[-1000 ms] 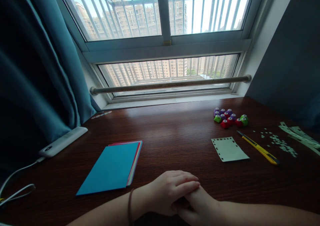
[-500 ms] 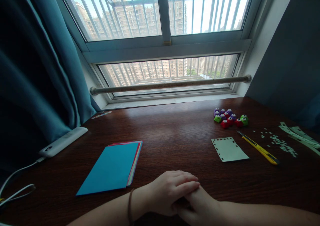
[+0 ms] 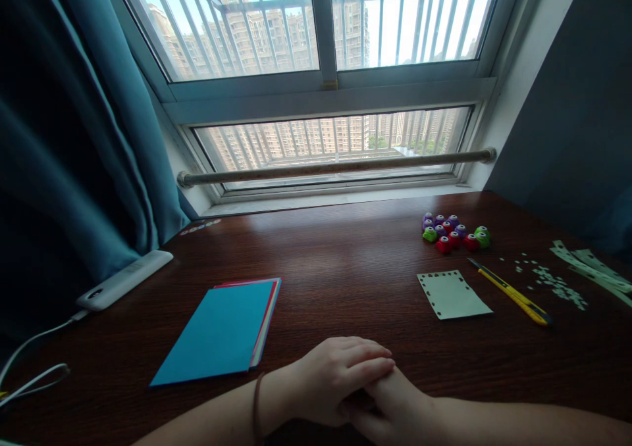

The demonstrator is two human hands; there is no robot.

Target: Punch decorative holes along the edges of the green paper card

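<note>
Left hand [image 3: 340, 377] lies flat, fingers loosely extended, over right hand [image 3: 395, 406], holding nothing; right hand's grip cannot be told. Both unmoved on surface [image 3: 345, 268]; coloured paper stack [image 3: 220, 331] nearest, unchanged.

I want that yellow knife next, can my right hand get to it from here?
Probably yes. The right hand lies under the left hand, holding nothing, and only bare table lies between it and the knife.

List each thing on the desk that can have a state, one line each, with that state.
Left hand: empty, laid over the right hand.
Right hand: empty, under the left.
Coloured paper stack: flat, blue sheet on top.
Pale card: flat, edges punched.
Utility knife: lying flat.
Paper punches: clustered.
</note>
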